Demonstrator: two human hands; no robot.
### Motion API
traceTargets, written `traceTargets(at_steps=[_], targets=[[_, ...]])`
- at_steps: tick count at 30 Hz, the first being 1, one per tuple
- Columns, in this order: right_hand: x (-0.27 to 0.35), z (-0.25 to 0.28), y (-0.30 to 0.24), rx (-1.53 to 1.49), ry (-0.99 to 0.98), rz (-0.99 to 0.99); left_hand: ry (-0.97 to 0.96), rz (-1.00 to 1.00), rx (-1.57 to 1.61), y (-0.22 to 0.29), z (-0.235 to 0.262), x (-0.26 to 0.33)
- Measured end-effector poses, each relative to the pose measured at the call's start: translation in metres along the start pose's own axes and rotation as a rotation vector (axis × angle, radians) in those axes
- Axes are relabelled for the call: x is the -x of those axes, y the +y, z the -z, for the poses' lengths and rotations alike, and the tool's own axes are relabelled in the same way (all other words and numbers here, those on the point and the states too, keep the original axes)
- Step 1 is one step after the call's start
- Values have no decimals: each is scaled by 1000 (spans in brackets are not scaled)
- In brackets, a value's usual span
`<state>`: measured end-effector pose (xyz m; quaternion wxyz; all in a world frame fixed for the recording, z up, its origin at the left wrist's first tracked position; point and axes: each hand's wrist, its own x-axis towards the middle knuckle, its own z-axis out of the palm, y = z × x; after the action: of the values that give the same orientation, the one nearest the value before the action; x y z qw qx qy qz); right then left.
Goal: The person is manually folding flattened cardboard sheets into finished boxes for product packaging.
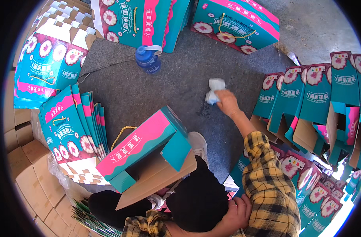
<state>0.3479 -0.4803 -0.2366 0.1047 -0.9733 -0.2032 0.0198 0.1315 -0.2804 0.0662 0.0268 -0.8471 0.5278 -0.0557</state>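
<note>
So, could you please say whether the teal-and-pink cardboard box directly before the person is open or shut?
Open: the teal-and-pink cardboard box has its large brown flap and smaller teal flap standing out.

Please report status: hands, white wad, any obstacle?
Right hand holding wad. Left hand by right sleeve. Open box and blue bottle nearby, neither touching wad.
</note>
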Motion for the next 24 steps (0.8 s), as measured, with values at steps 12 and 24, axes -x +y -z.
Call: traceTargets(at_steps=[12,24], targets=[[4,-25,3,-46,-77,-589,12,159,313,11,1,-10],[61,-50,-9,-411,-160,-585,90,352,283,20,-3,-6]])
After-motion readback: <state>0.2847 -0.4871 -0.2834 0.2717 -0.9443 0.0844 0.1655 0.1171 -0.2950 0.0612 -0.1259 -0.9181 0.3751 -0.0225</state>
